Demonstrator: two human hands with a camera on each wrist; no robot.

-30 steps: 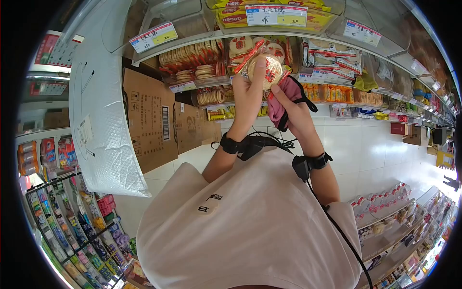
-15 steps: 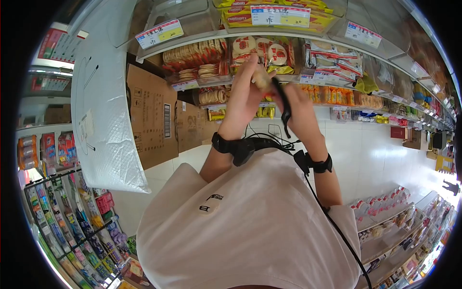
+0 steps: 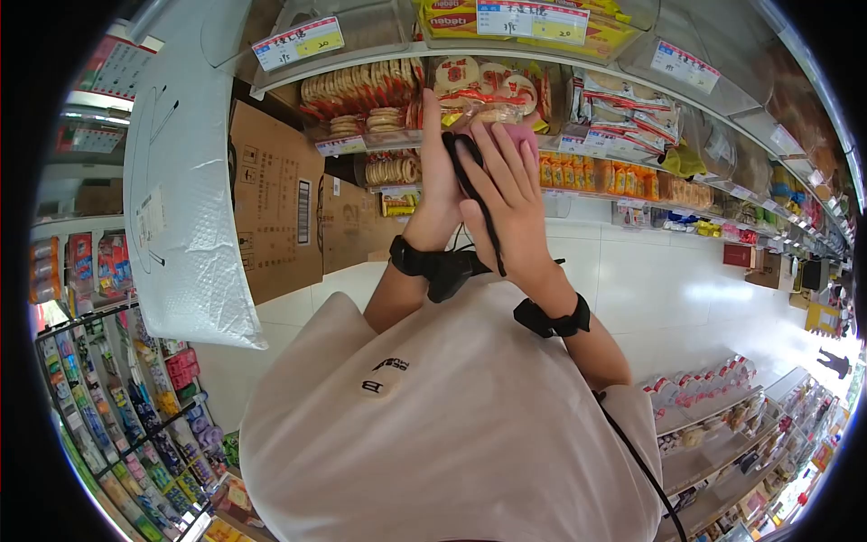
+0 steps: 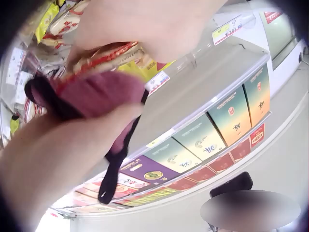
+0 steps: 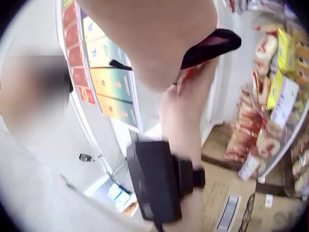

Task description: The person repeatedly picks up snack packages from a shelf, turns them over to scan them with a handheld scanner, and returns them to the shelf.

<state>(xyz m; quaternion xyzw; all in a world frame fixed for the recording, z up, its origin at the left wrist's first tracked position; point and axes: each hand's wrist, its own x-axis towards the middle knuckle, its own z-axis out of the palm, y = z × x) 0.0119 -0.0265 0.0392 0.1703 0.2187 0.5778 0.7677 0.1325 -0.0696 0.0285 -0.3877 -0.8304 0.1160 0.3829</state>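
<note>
I held both hands up in front of the snack shelf [image 3: 397,137]. My left hand [image 3: 438,181] was curled round a packet of crackers [image 4: 108,54], thumb on one side and fingers on the other, so the packet stood level with the rows of round crackers on that shelf. My right hand [image 3: 508,203] lay against the packet's near face with its fingers almost straight and slightly spread, pressing a pink cloth [image 4: 96,94] flat onto the wrapper. The cloth sat between my right palm and the packet, touching both. A black strap [image 3: 483,212] joined to the cloth ran down over the back of my right hand and hung loose below my wrists. A yellow price tag [image 3: 298,41] was clipped on the shelf edge above, to the left of my hands. A brown cardboard box [image 3: 275,217] stood on the floor at the left.
</note>
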